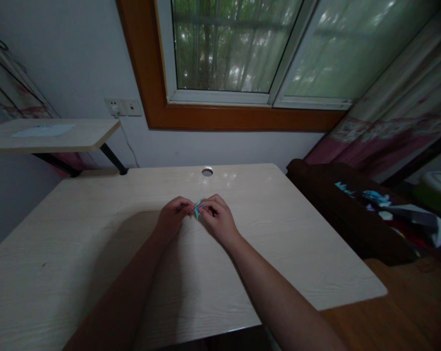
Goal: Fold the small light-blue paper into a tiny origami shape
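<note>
Between my two hands is a small turquoise piece with pointed ends (pixel 197 209), perhaps folded paper; its exact kind is too small to tell. My left hand (pixel 174 214) pinches its left side with thumb and fingertips. From the other side, the fingertips of my right hand (pixel 218 217) are closed on it too. Part of the piece is covered by the fingers. Both hands are held close together over the pale wood-grain table (pixel 286 248), around its middle.
A raised shelf (pixel 89 139) on black legs stands at the table's back left, with a pale sheet (pixel 43 130) on it. A round cable hole (pixel 207 172) is near the back edge. To the right, a dark brown sofa (pixel 315 195) holds turquoise pieces (pixel 377 198) and papers.
</note>
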Tool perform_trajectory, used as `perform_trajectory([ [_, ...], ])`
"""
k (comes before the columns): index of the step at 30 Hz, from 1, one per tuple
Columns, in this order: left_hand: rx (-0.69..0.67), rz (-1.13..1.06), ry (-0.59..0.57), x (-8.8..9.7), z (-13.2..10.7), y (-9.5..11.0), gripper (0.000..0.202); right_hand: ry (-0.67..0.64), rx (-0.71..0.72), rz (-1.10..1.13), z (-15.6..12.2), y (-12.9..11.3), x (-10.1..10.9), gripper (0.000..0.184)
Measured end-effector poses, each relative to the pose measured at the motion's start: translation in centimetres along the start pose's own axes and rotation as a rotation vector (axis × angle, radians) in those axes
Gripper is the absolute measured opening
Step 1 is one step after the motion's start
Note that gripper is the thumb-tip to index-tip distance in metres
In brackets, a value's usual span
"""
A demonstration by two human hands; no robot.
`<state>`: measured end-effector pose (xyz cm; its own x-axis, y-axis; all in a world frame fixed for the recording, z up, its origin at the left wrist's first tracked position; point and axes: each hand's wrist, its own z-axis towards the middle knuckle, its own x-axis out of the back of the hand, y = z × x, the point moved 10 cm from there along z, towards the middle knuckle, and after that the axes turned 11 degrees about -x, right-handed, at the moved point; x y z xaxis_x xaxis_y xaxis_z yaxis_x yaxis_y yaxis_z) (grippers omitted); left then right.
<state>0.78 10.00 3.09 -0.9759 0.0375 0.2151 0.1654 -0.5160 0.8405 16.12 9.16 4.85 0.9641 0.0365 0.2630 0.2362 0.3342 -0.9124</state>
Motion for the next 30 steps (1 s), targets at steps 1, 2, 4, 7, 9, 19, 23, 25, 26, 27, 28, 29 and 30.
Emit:
perform_trajectory([
  [1,-0.013,0.021,-0.007,0.0,0.0,0.1,0.016,-0.001,0.007,-0.011,0.0,0.0,0.0,0.011],
  [2,-0.028,0.049,-0.013,0.0,0.0,0.2,0.016,-0.001,0.015,-0.022,0.0,-0.1,0.1,0.011],
  [4,-0.069,0.122,-0.017,0.1,0.0,0.8,0.014,-0.002,0.038,-0.044,-0.1,-0.3,0.1,0.011],
  [7,-0.142,0.227,-0.029,0.1,0.0,1.9,0.011,-0.013,0.085,-0.077,-0.2,-0.7,0.1,0.011],
  [9,-0.172,0.268,-0.043,0.0,0.0,2.5,0.011,-0.015,0.106,-0.109,-0.3,-0.9,0.1,0.012],
  [19,-0.209,0.405,-0.089,-0.4,-0.2,2.4,0.009,-0.028,0.127,-0.193,-0.5,-1.0,0.0,0.012],
  [23,-0.223,0.414,-0.104,-0.6,-0.2,2.6,0.010,-0.004,0.166,-0.197,-0.6,-1.3,0.1,0.010],
  [25,-0.223,0.416,-0.111,-0.6,-0.2,2.8,0.010,0.017,0.185,-0.194,-0.6,-1.4,0.2,0.009],
  [26,-0.219,0.417,-0.110,-0.6,-0.2,2.8,0.009,0.031,0.190,-0.189,-0.6,-1.5,0.3,0.009],
  [27,-0.212,0.419,-0.105,-0.6,-0.2,2.8,0.009,0.044,0.191,-0.186,-0.6,-1.5,0.5,0.008],
  [28,-0.206,0.419,-0.101,-0.5,-0.2,2.8,0.009,0.054,0.188,-0.183,-0.6,-1.5,0.6,0.008],
  [29,-0.200,0.417,-0.096,-0.5,-0.2,2.8,0.009,0.061,0.184,-0.182,-0.5,-1.4,0.6,0.008],
  [30,-0.197,0.416,-0.091,-0.4,-0.2,2.7,0.009,0.063,0.179,-0.182,-0.5,-1.4,0.6,0.008],
])
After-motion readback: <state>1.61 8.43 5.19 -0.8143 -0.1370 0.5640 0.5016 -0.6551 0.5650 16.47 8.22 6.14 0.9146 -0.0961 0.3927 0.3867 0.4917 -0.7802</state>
